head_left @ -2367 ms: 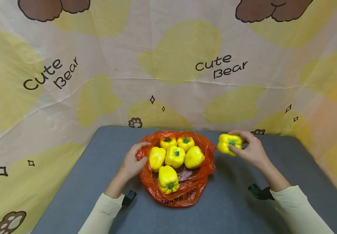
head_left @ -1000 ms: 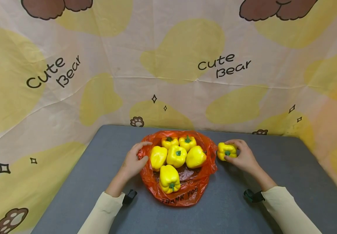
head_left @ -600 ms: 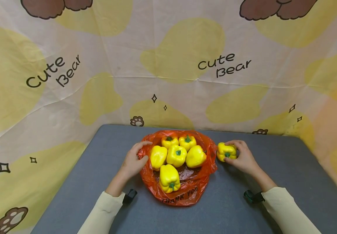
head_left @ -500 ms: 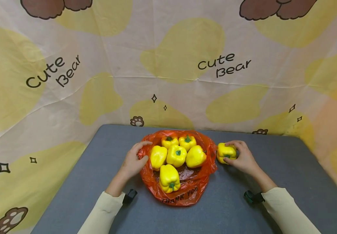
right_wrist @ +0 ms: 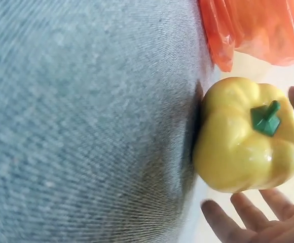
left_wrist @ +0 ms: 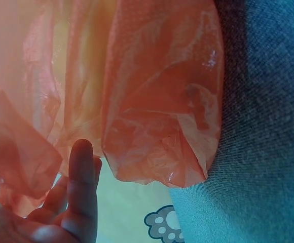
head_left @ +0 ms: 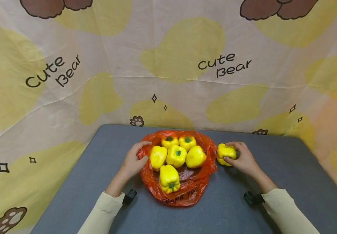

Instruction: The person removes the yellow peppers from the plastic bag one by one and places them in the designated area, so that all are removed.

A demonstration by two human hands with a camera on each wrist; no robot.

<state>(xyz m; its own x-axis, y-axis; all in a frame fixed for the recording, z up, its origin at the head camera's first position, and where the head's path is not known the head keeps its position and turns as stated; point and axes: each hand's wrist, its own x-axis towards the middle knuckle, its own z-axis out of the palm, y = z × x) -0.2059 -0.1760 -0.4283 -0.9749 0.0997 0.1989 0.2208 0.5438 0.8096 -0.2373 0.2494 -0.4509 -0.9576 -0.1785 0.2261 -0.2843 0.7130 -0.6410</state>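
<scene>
A red plastic bag (head_left: 183,196) printed "THANK YOU" lies spread with its mouth up, and several yellow bell peppers (head_left: 176,156) sit in it. At the bag's left rim, my left hand (head_left: 134,161) holds the bunched plastic between thumb and fingers. One finger stands fairly straight against the bag in the left wrist view. Just right of the bag, a yellow bell pepper (right_wrist: 248,147) rests on the table, its green stem facing the right wrist camera. My right hand (head_left: 244,158) holds this pepper with thumb and fingers around it.
The grey table (head_left: 215,211) runs back to a fabric backdrop (head_left: 174,58) with "Cute Bear" print. Black straps (head_left: 130,196) sit at both wrists. The bag's right edge lies close beside the single pepper.
My right hand has brought the pepper down and left onto the table beside the bag. Its stem has since turned toward me, behind my thumb. The left hand stays at the rim.
</scene>
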